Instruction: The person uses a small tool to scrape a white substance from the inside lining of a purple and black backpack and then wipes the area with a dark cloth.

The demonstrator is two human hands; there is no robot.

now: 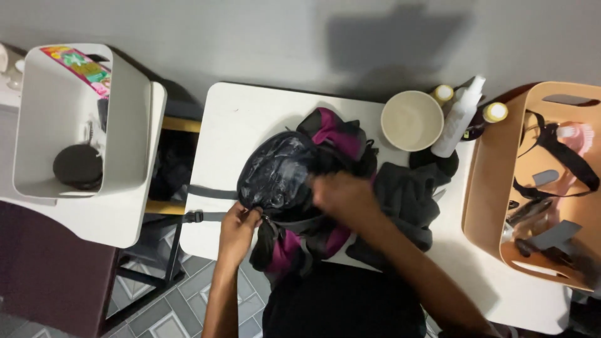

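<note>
Head view: a black and purple backpack [300, 188] lies in the middle of the white table [238, 112], w/ a grey cloth [407, 200] beside it. The left hand [238, 228] pinches the zipper area at the bag's near edge. The right hand [341, 194] rests on top, fingers blurred, so I cannot tell its grip. The bag looks soft, light, a bit slippery; better to hold it by strap or seam. A cream bowl [412, 120] stands behind.
</note>
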